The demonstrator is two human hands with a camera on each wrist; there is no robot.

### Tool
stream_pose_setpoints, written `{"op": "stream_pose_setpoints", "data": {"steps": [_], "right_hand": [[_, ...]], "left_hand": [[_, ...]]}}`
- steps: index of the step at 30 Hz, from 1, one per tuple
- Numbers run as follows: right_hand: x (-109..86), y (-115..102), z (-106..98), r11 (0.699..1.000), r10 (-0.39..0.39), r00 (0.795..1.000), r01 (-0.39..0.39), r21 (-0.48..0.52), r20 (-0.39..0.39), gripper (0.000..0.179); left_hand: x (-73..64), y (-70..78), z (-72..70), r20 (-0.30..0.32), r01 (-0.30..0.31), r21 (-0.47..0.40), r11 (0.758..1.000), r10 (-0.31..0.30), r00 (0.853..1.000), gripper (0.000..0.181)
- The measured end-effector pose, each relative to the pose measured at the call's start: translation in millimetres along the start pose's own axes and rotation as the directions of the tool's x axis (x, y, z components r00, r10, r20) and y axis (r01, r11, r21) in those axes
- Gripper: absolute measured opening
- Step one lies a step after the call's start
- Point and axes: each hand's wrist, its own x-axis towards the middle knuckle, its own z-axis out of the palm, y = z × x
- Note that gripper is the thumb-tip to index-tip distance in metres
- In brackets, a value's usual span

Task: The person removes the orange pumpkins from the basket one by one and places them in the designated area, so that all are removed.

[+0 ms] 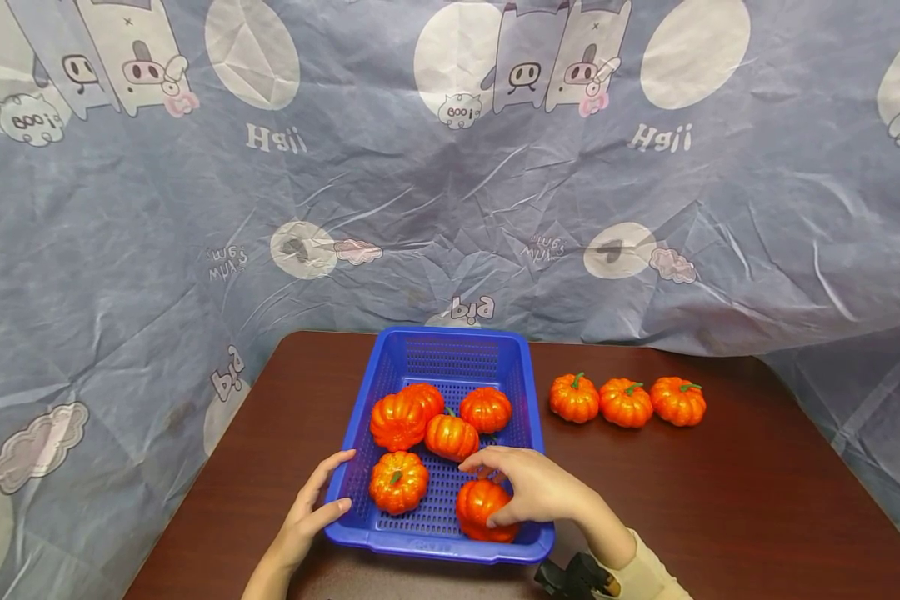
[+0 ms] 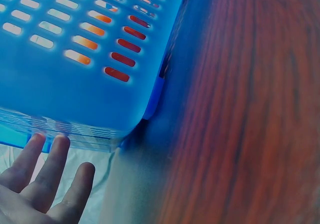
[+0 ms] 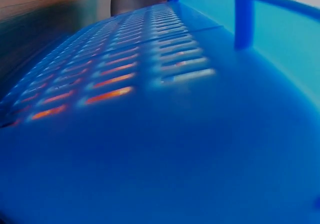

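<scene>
A blue perforated plastic basket [image 1: 435,546] stands on the table with several small orange pumpkins in it. My right hand [image 1: 543,487] reaches over its near right corner and holds a pumpkin [image 1: 476,504], thumb on the near side and curled fingers at the far side. At the near left, another pumpkin [image 1: 399,482] lies stem up. Farther back sit a large ribbed pumpkin [image 1: 397,422], a middle one [image 1: 452,437] and one to the right [image 1: 485,410]. Straight fingers of my left hand [image 1: 306,508] touch the basket's left side. The right wrist view shows only the basket wall [image 3: 175,134].
Three pumpkins with green stems, left [image 1: 573,398], middle [image 1: 626,403] and right [image 1: 677,401], line up on the brown table [image 1: 682,500] right of the basket. A printed grey cloth [image 1: 450,208] hangs behind. A black device [image 1: 577,575] sits at my right wrist.
</scene>
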Motion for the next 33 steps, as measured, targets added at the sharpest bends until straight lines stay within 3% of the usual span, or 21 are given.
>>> {"op": "stream_pose_setpoints", "data": {"steps": [8,15,18,21,28,31,33], "right_hand": [[-1.0,0.7,1.2,1.000,-0.009,0.999,0.009,0.012,-0.043,0.059],[-3.5,7.4,3.1,0.976,-0.049,0.991,0.074,0.206,-0.127,0.056],[-4.5,11.2,4.1,0.934,-0.091,0.978,0.150,0.324,-0.189,0.057],[-6.2,14.5,2.7,0.872,-0.123,0.958,0.229,0.432,-0.259,0.059],[-11.1,20.0,-8.3,0.742,-0.143,0.912,0.356,0.569,-0.384,0.060],[-15.3,20.9,-14.0,0.712,-0.135,0.898,0.382,0.589,-0.419,0.061],[-18.8,21.1,-18.1,0.712,-0.122,0.891,0.385,0.588,-0.437,0.061]], "left_hand": [[0.3,-0.4,0.1,0.002,-0.002,-0.003,1.000,0.002,1.000,0.056],[-0.6,1.7,0.9,-0.014,0.019,-0.005,1.000,-0.019,1.000,0.055],[-0.8,2.7,1.3,-0.017,0.025,-0.009,1.000,-0.025,1.000,0.055],[-1.0,2.7,1.1,-0.014,0.021,-0.005,1.000,-0.022,1.000,0.055],[-1.1,3.7,1.1,-0.011,0.024,-0.014,1.000,-0.024,1.000,0.055],[-1.0,4.2,1.5,-0.011,0.024,-0.009,1.000,-0.024,1.000,0.055],[-1.0,4.4,1.7,-0.013,0.027,-0.006,1.000,-0.027,1.000,0.055]]}}
